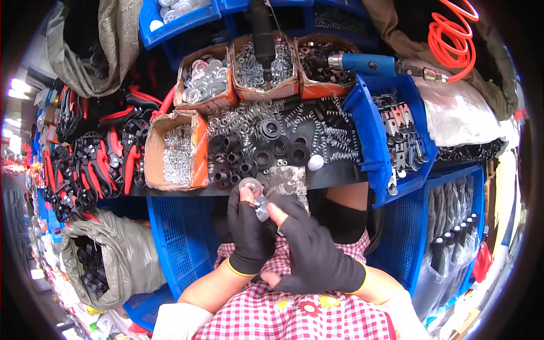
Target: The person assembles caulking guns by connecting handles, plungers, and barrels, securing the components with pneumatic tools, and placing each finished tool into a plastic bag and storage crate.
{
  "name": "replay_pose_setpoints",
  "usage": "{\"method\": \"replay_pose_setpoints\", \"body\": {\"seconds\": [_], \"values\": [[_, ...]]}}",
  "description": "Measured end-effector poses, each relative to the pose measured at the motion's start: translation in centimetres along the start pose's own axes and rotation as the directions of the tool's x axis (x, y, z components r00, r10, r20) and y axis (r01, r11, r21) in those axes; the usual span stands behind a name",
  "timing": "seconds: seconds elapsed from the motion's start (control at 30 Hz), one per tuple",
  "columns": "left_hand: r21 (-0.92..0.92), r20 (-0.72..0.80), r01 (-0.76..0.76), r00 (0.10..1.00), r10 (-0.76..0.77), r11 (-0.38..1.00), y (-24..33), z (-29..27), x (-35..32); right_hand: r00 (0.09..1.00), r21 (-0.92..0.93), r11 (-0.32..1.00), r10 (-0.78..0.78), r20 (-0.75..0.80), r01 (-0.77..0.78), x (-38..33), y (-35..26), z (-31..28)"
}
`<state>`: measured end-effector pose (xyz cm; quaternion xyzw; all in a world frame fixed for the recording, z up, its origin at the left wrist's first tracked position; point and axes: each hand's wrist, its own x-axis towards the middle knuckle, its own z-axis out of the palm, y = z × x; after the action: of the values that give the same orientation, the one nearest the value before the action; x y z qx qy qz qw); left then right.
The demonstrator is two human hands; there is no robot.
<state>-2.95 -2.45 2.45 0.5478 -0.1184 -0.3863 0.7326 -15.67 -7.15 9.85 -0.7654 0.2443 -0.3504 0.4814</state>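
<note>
While the left hand (253,235) holds a small round disc (254,185) just off the near edge of the surface (338,172), a shiny piece (262,210) shows right beside it on the near side; whether the two are joined cannot be told. The disc looks pale and partly see-through, probably light, stiff plastic, smooth enough to slip if pinched loosely. Its rim seems the best place to take hold, with the flat face left free. The shiny piece looks thin and hard, so a light pinch at its edges should do; neither seems likely to break from gentle handling.

The left fingers (246,195) are curled nearly closed, a bare tip pressed to the disc. The right hand (315,254) is blurred; one of its fingers (277,215) reaches to the shiny piece, while another bare tip points left, nearer the apron (255,315). Its fingers look partly spread, but whether they grip anything is unclear. Beyond lie a worn plate (288,180), black rings (298,153) and, farther right, springs (341,140).
</note>
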Motion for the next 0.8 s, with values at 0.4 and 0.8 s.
{"method": "replay_pose_setpoints", "body": {"seconds": [0.4,0.8], "values": [[-0.124,-0.048,0.053,0.997,-0.059,0.991,0.3,1.1,-0.2,0.997,-0.026,0.997,-0.075,0.018,0.075,-0.7,2.0,-0.7],[0.037,0.310,-0.005,0.951,-0.007,0.999,5.5,-1.2,-0.8,0.952,-0.320,0.919,-0.146,0.268,0.231,0.8,4.1,-1.4]]}}
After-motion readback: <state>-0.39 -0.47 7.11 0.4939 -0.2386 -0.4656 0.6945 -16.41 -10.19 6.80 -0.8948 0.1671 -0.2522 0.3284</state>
